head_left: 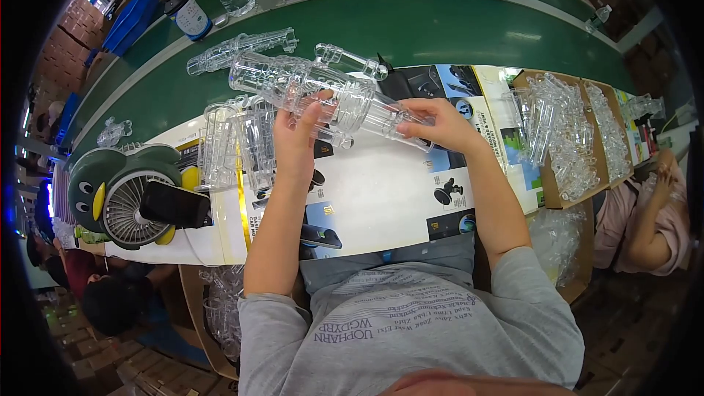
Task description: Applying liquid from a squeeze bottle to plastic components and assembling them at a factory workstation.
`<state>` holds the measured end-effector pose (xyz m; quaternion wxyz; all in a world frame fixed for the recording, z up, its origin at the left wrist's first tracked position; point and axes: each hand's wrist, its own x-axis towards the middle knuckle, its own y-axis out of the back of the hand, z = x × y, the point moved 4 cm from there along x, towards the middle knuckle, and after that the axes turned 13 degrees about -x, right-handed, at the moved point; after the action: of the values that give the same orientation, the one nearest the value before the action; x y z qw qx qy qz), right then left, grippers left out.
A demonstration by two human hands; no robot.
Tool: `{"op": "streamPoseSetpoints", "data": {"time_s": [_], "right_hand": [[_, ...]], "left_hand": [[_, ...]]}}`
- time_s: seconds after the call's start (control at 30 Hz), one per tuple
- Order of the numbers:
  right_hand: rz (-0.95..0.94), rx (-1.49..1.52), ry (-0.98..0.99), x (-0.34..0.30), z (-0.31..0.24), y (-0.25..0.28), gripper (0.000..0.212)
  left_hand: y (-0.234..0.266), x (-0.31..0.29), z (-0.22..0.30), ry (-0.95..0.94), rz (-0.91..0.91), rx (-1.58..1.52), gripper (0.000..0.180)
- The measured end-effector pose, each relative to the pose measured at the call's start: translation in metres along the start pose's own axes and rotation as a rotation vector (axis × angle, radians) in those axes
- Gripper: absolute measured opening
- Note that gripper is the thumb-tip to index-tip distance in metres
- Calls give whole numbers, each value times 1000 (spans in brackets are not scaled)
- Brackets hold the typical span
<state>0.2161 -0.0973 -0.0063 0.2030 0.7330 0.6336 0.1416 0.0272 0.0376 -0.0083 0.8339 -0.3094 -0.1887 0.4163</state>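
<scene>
So the clear plastic tubular assembly (356, 106) is up in both hands over the white printed sheet (367, 191), slanting from far left to near right. Left hand (297, 136) is wrapped around it about mid-length, thumb on the near side; right hand (444, 125) has thumb and fingers closed on the right end. The far-left end sticks out unsupported.

My guess: it's hollow, so pretty light for its bulk, and stiff, no real give. Smooth walls probably get slick with sweaty fingers, and thin bits could crack or scratch if dropped. I'd grab the chunky ribbed middle plus the right-hand tube, like here, and not squeeze the little stub sticking out on the near side.
</scene>
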Motion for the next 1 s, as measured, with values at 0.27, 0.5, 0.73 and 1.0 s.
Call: {"op": "streamPoseSetpoints", "data": {"time_s": [0.27,0.5,0.73,1.0], "right_hand": [[44,-74,4,0,-4,0,52],[88,-142,13,0,2,3,54],[76,-114,26,-4,-5,3,53],[39,-59,-15,-6,-14,1,51]], "left_hand": [[2,0,2,0,-6,15,60],[0,-1,1,-3,-29,17,58],[1,-2,0,-7,-23,30,53],[3,-2,-1,-6,-10,47,47]]}}
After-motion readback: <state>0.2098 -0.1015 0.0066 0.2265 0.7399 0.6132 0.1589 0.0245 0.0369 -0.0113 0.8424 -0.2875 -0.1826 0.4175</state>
